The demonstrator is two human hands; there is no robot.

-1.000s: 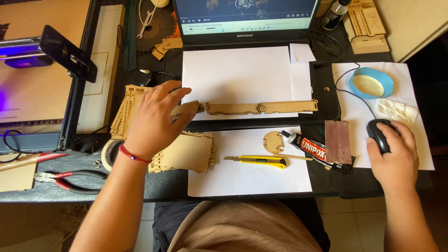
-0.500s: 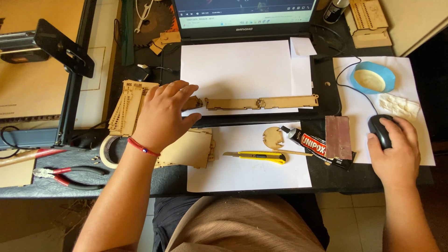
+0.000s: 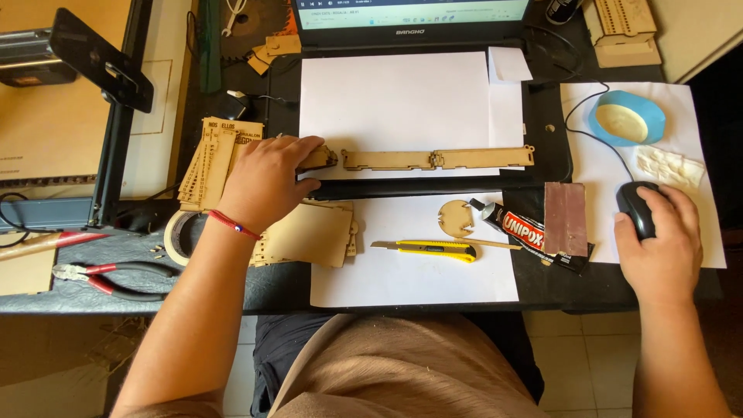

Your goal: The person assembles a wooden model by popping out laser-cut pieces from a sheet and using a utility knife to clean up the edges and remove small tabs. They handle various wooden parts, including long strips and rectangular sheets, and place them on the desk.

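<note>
My left hand (image 3: 265, 183) lies palm down on the left end of a long thin laser-cut wooden strip (image 3: 437, 159), fingers curled over a short wooden piece. The strip lies across a white paper sheet (image 3: 402, 93) below a laptop (image 3: 410, 19). Under my wrist is a stack of flat wooden panels (image 3: 309, 232). My right hand (image 3: 659, 246) rests on a black computer mouse (image 3: 635, 207) at the right. Between the hands lie a yellow utility knife (image 3: 433, 249), a round wooden disc (image 3: 455, 218), a glue tube (image 3: 522, 228) and a brown sanding block (image 3: 566, 219).
A roll of masking tape (image 3: 176, 236) and red-handled pliers (image 3: 108, 277) lie at the left front. A laser-cutter frame (image 3: 108, 93) over a wood sheet fills the left. A blue tape roll (image 3: 627, 118) and crumpled tissue (image 3: 669, 166) sit at the right; wooden parts (image 3: 623, 31) at back right.
My left hand has slid a little to the left along the strip and curled its fingers over the strip's end. My right hand stays on the mouse.
</note>
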